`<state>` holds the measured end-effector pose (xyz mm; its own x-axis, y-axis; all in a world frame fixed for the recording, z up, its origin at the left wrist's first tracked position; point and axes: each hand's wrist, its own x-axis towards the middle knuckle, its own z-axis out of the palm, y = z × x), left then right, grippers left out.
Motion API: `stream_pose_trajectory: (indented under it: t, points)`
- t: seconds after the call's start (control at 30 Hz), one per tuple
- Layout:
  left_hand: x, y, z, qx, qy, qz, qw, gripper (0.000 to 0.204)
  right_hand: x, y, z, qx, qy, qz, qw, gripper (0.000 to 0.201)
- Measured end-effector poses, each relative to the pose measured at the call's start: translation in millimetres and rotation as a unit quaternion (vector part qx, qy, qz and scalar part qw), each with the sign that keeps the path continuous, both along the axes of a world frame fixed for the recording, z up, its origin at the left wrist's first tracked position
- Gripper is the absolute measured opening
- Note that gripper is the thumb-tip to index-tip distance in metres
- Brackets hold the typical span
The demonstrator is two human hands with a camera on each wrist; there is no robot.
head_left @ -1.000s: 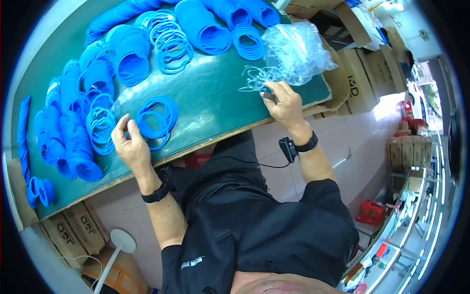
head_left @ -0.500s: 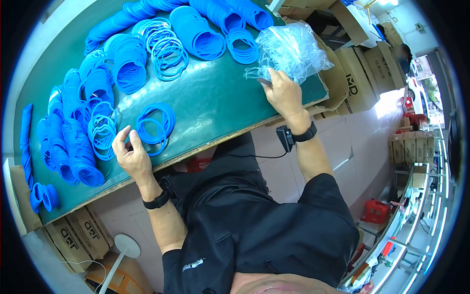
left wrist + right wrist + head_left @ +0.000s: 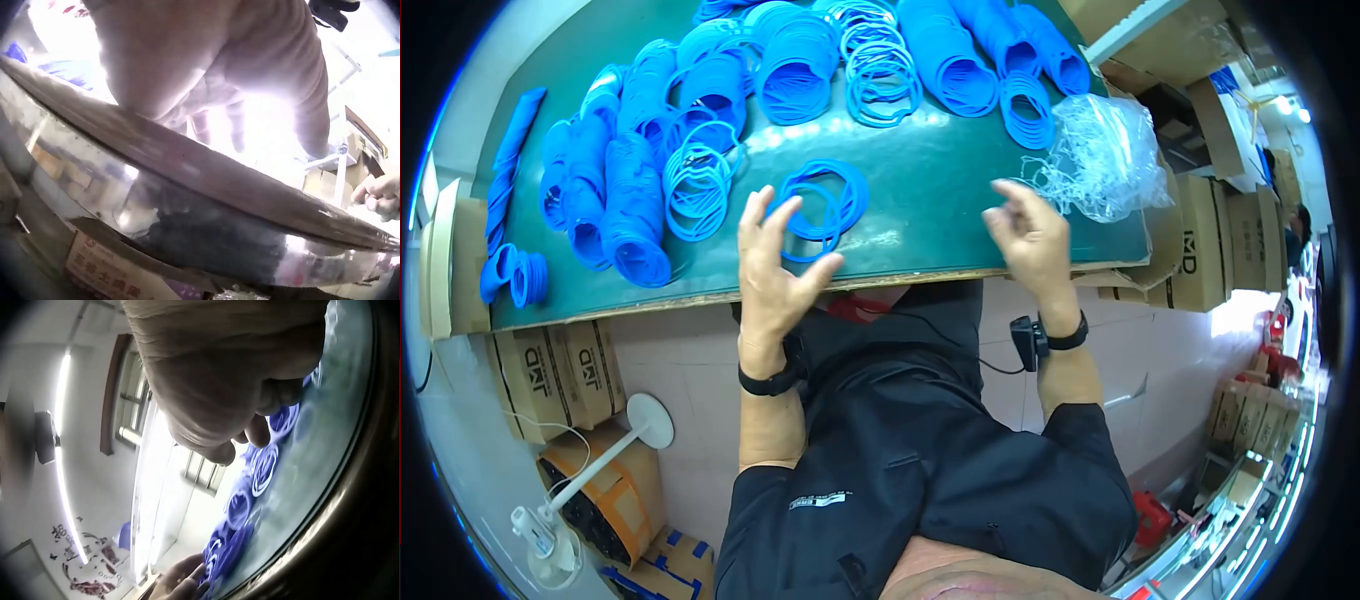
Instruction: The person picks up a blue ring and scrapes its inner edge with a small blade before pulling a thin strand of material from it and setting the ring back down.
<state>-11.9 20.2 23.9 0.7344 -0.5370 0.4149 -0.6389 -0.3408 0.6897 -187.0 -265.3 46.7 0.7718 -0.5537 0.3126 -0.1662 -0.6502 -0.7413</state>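
Several loose blue rings [image 3: 852, 200] lie near the front edge of the green table [image 3: 940, 235]. Just left of them is my left hand [image 3: 775, 265], fingers spread and thumb out, gripping nothing; its fingertips come close to the rings. My right hand [image 3: 1035, 240] hovers over the front edge with bent, relaxed fingers and nothing visible in them. Beyond it, thin clear strands spill from a transparent plastic bag [image 3: 1110, 160]. In the left wrist view the left hand [image 3: 219, 62] is above the table edge. The right wrist view shows the right hand [image 3: 219, 375] with curved fingers.
Bundles of blue rings [image 3: 795, 80] line the back and left of the table, with a looser pile [image 3: 698, 190] left of my left hand. Cardboard boxes [image 3: 1200, 245] stand at the right, others [image 3: 550, 375] below the left side. A white stand [image 3: 605, 465] is on the floor.
The view has shifted, so the table appears further right. My right hand has come away from the strands and bag. My left hand has opened wider and moved nearer the loose rings.
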Motion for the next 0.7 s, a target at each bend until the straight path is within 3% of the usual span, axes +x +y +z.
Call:
stream_pose_trajectory:
  t: [0.07,0.2,0.37,0.7]
  points:
    - [-5.7,5.4,-4.1,0.043,0.004,-0.016,0.999,0.085,27.8,19.2,6.7,0.005,0.057,0.108,0.993,0.036]
    - [-9.6,6.8,-7.8,0.062,-0.037,-0.013,0.997,0.067,104.8,37.3,-23.6,0.001,-0.03,0.194,0.981,0.033]
    - [-9.3,3.2,-17.9,0.017,-0.092,-0.002,0.996,0.031,135.9,53.4,-27.9,0.058,0.023,0.233,0.971,0.03]
    - [-0.4,-10.5,-18.4,0.036,-0.14,-0.027,0.989,0.019,134.4,57.7,-35.0,0.046,-0.016,0.208,0.977,0.027]
